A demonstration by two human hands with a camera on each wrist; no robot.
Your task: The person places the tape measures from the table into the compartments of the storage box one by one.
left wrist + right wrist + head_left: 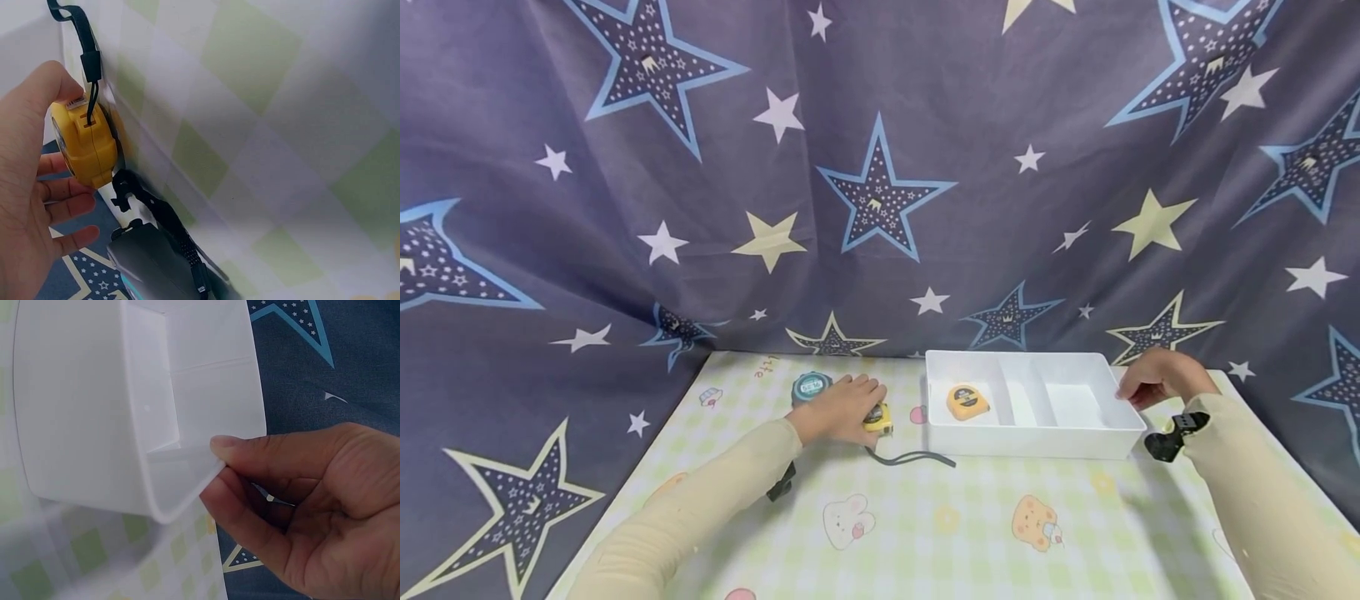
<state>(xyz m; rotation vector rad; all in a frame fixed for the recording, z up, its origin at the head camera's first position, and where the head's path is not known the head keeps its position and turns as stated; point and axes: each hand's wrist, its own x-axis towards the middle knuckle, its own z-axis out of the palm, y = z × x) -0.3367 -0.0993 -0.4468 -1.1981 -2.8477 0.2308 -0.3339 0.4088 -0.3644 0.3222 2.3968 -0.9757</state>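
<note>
- Right now, the person's left hand (pixel 841 410) grips a yellow tape measure (pixel 877 418) with a dark wrist strap (pixel 917 458), left of the box.
- Just beside that hand lies a rounded, teal-and-dark tape measure (pixel 810 387).
- The right hand (pixel 1165 375) pinches the rim of a white, rectangular plastic box (pixel 1037 443).
- One rounded, orange-yellow tape measure (pixel 967 402) lies in its left compartment.

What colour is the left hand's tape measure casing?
Yellow; the casing shows best in the left wrist view.
</note>
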